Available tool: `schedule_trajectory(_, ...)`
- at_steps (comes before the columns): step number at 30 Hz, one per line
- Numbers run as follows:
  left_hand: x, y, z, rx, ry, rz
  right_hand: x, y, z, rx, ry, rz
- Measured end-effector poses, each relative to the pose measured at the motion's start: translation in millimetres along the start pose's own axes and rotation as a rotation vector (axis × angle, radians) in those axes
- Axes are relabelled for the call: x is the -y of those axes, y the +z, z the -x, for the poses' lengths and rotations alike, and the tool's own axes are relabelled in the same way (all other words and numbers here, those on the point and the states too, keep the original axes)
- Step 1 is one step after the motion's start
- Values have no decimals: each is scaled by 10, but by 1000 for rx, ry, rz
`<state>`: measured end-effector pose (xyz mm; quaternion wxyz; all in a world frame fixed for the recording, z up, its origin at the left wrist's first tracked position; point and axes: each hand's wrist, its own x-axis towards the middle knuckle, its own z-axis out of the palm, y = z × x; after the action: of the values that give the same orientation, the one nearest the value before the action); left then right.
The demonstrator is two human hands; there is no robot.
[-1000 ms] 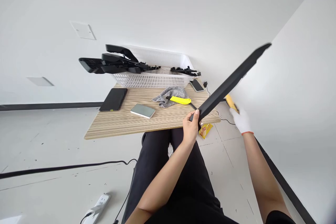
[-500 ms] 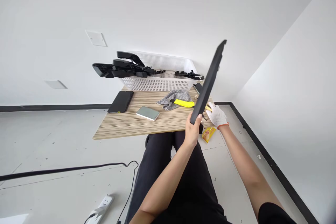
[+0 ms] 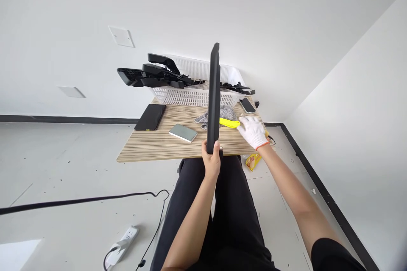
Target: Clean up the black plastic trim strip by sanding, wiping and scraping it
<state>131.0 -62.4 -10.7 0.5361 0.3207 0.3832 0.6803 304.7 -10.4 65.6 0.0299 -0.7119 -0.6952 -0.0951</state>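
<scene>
My bare left hand point(image 3: 212, 159) is wrapped round the lower end of a long black plastic part point(image 3: 214, 97), which stands nearly upright above the table's front edge. My right hand point(image 3: 253, 132), in a white knit glove with an orange cuff, is over the table's right side, its fingers spread and nothing seen in them. Close to its fingertips lies a yellow-handled utility knife point(image 3: 229, 123) on a grey cloth point(image 3: 227, 112); the black part hides the knife's other end. A yellow-handled tool point(image 3: 267, 134) with a dark tip or cord shows partly behind the glove.
A white plastic basket point(image 3: 187, 98) full of black plastic parts point(image 3: 162, 77) stands at the table's back. On the wood-striped table point(image 3: 152, 146) lie a black tablet point(image 3: 150, 117), a grey-green block point(image 3: 183, 132) and a phone point(image 3: 247, 105). A yellow packet point(image 3: 253, 161) and a power strip point(image 3: 122, 245) are lower down.
My left hand has swung the black part leftward and more upright. My right hand has come off the yellow-handled tool it was touching, and its fingers have spread toward the knife.
</scene>
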Motion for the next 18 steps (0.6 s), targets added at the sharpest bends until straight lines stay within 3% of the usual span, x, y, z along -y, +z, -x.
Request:
schedule_trajectory(4, 7, -30, -35, 0, -16, -9, 341, 93, -274, 36, -196, 18)
schedule_trajectory(8, 5, -46, -56, 2, -30, 3, 479, 167, -359, 50, -190, 51)
schedule_trajectory(11, 9, -61, -88, 16, -47, 14, 403, 124, -251, 8, -113, 66)
schedule_trajectory(18, 2, -52, -86, 57, -81, 38, -103, -28, 206, -30, 151, 137)
